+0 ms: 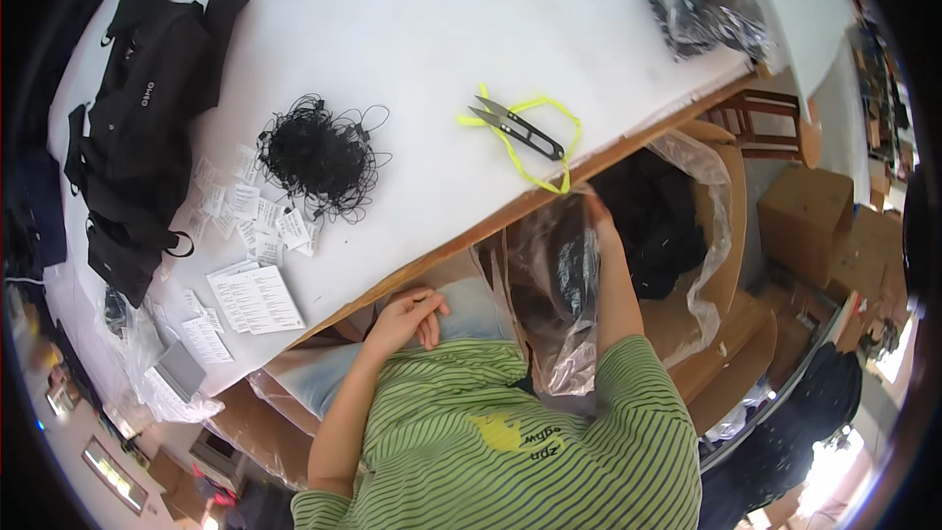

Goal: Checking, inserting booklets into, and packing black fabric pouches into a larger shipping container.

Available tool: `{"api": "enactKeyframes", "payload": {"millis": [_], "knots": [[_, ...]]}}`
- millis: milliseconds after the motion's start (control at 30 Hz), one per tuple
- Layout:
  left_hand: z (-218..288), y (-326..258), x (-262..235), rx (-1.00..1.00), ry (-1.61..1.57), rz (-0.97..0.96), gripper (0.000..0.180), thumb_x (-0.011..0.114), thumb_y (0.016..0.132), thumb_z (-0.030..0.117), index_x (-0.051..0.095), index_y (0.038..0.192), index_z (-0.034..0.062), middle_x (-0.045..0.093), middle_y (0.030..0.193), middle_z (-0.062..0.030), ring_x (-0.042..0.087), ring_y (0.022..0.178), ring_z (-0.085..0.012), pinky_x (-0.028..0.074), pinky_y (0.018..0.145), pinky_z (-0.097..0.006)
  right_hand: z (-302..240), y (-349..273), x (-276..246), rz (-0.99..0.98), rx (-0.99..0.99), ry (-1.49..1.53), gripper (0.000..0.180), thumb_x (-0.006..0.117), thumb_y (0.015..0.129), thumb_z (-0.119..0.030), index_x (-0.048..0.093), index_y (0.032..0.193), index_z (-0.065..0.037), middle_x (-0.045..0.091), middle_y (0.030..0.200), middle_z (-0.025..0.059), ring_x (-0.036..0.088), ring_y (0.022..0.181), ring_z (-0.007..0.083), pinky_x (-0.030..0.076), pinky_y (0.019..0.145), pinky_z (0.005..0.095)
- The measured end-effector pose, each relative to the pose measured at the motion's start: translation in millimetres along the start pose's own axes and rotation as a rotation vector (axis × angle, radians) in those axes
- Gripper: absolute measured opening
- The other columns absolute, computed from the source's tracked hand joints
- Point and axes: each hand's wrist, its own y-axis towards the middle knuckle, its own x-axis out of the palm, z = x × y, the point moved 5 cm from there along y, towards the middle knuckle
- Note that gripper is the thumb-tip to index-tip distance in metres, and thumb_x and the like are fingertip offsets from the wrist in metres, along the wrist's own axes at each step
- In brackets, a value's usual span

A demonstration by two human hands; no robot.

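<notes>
My left hand [407,321] hovers over my lap just below the table's edge. Its fingers are loosely bent and a little apart, with nothing seen in them. Beside the table edge, my right hand [597,210] is closed on the upper rim of a clear plastic bag [557,285], which hangs down in front of me; something dark shows through it. Part of the right fingers is hidden. Closest to that hand on the table lie black thread snips [525,131] with a neon yellow cord [531,180] looped around them.
A white table [392,29] holds a black fabric bag [147,118], a tangle of black cords [319,157], white labels [250,211] and a stack of printed cards [257,299]. Plastic-wrapped black goods [702,5] lie far right. An open, plastic-lined carton [721,236] with black items stands at right.
</notes>
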Motion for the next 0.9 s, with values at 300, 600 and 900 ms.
{"api": "enactKeyframes", "payload": {"millis": [300,600,900], "knots": [[27,20,18,-0.133,-0.022,-0.117,0.028,0.046,0.097,0.028,0.056,0.099,0.0019,0.061,0.071,-0.0074,0.06,0.061,-0.0135,0.049,0.056,-0.024,-26,-13,-32,-0.382,0.005,-0.45,0.034,0.054,0.087,-0.027,0.056,0.116,-0.01,0.06,0.114,0.0142,0.057,0.104,0.0239,0.043,0.089,0.0373],[45,131,111,0.379,0.747,-0.126,0.021,0.057,0.083,0.019,0.054,0.097,0.0034,0.054,0.099,-0.0171,0.056,0.091,-0.0338,0.046,0.078,-0.04,-42,-241,132,-0.446,-0.171,-0.59,0.045,0.059,0.086,-0.012,0.046,0.128,-0.003,0.046,0.131,0.0124,0.048,0.116,0.0203,0.04,0.097,0.0329],[22,135,93,0.972,1.751,0.262,0.022,0.058,0.079,0.018,0.053,0.095,0.0041,0.059,0.088,-0.0174,0.059,0.086,-0.0356,0.046,0.076,-0.046,40,55,-27,0.033,-0.052,-0.41,0.081,0.08,0.068,-0.029,0.043,0.135,-0.004,0.044,0.136,0.0191,0.042,0.126,0.0296,0.037,0.101,0.0383]]}}
